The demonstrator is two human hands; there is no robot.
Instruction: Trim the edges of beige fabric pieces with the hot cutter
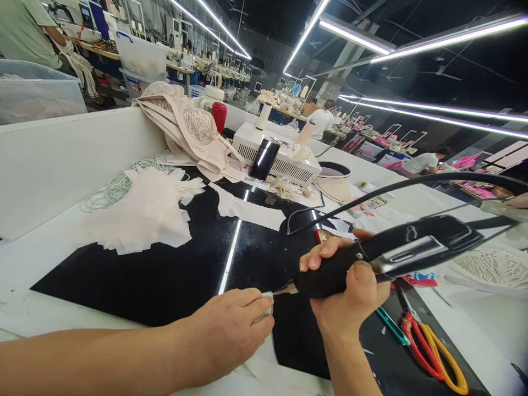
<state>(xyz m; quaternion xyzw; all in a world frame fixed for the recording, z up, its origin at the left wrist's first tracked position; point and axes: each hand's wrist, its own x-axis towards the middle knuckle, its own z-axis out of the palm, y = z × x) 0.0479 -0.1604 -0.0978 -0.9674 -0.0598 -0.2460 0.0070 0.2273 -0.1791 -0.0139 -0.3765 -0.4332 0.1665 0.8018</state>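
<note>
1. Grasped in the right hand, fingers wrapped round the grip: black handheld tool, raised over the right part of the black board on the desk, tip pointing left.
2. Pinched in the left hand, fingers curled in: small pale piece, above the near edge of the board and just beside the tool's metal tip. Contact between tip and piece: too small to tell.
3. Arching above the tool toward the right: black cable.
4. Lying to the right of the right wrist, near the board's right edge: scissors with one red and one yellow handle; just beside them, a teal tool.
5. Heaped across the board's left part and onto the desk: pale cut pieces; behind these, toward the desk's left edge, loops of pale green cord.
6. Flat on the board, toward its far edge: curved pale strip.
7. Piled in the desk's far left corner: lace bras.
8. Along the desk's far edge: white vented box, dark phone propped against it, thread spool on top.
</note>
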